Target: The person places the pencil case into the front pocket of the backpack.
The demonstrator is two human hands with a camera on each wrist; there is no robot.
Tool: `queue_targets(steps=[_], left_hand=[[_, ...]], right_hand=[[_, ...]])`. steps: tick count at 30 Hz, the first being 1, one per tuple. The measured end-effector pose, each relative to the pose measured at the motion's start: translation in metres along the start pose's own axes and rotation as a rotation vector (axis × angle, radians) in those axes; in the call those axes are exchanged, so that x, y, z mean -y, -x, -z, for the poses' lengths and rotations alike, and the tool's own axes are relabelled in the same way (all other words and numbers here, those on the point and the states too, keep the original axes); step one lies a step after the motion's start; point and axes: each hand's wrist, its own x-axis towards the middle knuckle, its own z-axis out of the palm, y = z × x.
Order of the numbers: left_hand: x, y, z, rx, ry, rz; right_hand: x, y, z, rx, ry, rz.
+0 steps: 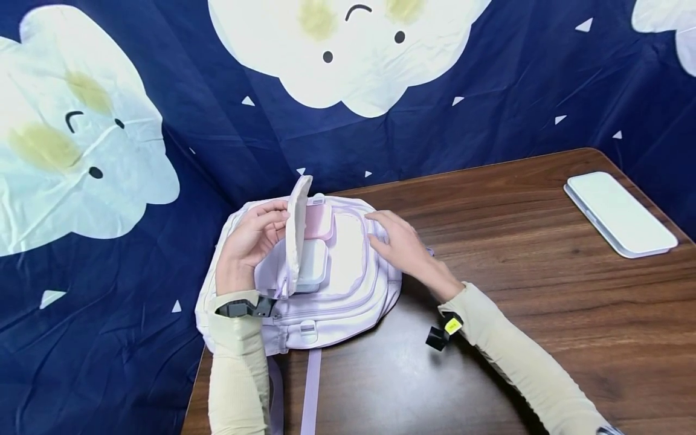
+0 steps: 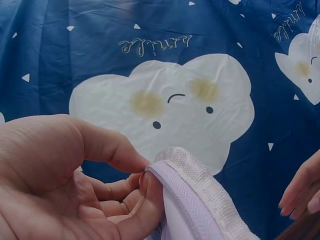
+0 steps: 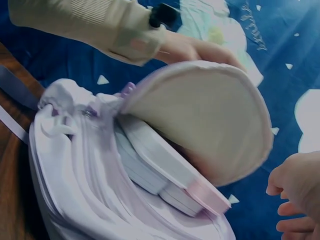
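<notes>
A pale lilac backpack [image 1: 348, 323] lies on the table with its front pocket unzipped. My left hand [image 1: 252, 238] holds the raised pocket flap [image 1: 296, 232], pinching its zippered edge between thumb and fingers in the left wrist view. Inside the pocket, to the right of the flap, are a pink box [image 1: 319, 221] and a pale bluish-white box [image 1: 312, 261]; the flap partly hides both. My right hand [image 1: 399, 241] hovers at the pack's right side, fingers loosely bent and holding nothing. In the right wrist view, the flap's cream lining [image 3: 200, 107] stands above the stacked boxes.
A white flat case [image 1: 622, 212] lies at the far right of the wooden table [image 1: 489, 205]. Lilac straps [image 1: 311, 393] hang from the pack toward the near edge. A dark blue cloth [image 1: 206, 109] with white clouds hangs behind and to the left.
</notes>
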Motion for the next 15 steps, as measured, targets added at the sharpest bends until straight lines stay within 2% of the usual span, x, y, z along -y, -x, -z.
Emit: queue_targets(steps=[5,15], left_hand=[[-0.001,0.001,0.001,0.005,-0.001,-0.009],[-0.001,0.003,0.003,0.01,-0.002,-0.007]], right_hand=[[-0.014,0.002,0.012,-0.055,-0.028,-0.022],[-0.032,0.01,0.033,-0.083,-0.002,-0.072]])
